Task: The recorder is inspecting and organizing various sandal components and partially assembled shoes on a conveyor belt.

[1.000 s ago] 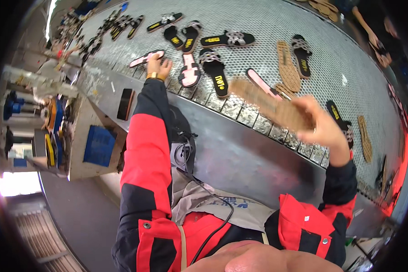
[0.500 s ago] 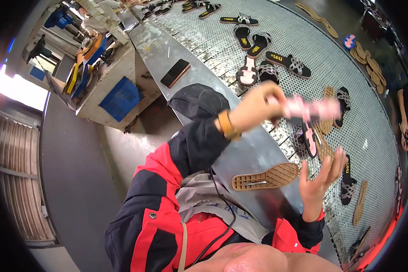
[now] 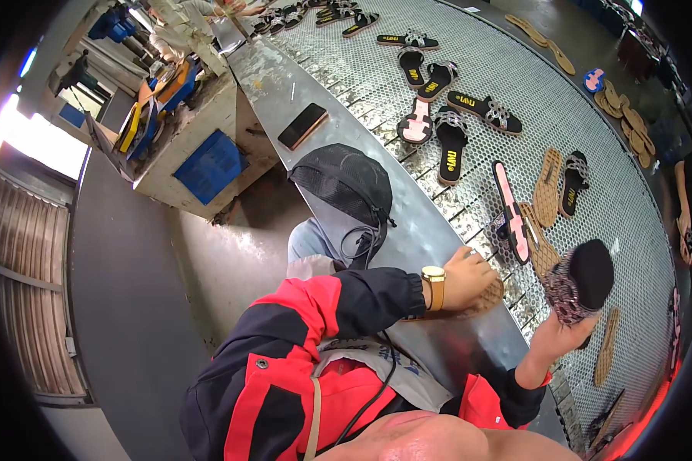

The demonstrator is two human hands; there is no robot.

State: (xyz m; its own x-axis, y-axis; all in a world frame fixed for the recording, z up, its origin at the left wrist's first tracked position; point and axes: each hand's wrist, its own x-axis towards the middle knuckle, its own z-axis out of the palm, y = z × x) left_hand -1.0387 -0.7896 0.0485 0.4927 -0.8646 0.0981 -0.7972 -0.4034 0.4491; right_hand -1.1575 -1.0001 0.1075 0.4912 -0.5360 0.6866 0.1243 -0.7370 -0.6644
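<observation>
My right hand (image 3: 561,338) holds up a sandal upper (image 3: 593,275) with a black footbed and a glittery, patterned strap, gripping it at its lower end. My left hand (image 3: 469,280), below a wristwatch with a tan strap, lies across a tan ridged sole (image 3: 486,300) on the metal ledge, its fingers curled over the far edge. Hand and sleeve cover much of that sole. Beyond the right hand, a pink-and-black upper (image 3: 511,211) lies upside down against another tan sole (image 3: 542,250) on the mesh belt.
Several black sandals (image 3: 452,150) and loose tan soles (image 3: 547,188) are spread over the mesh belt (image 3: 477,61). A black mesh cap (image 3: 342,180) and a phone (image 3: 303,126) rest on the metal ledge (image 3: 411,223). A workbench with a blue panel (image 3: 211,167) stands at left.
The pink-bottomed upper has passed from my left hand to my right, which was open, and now shows its black side. My left hand came back toward me onto the sole.
</observation>
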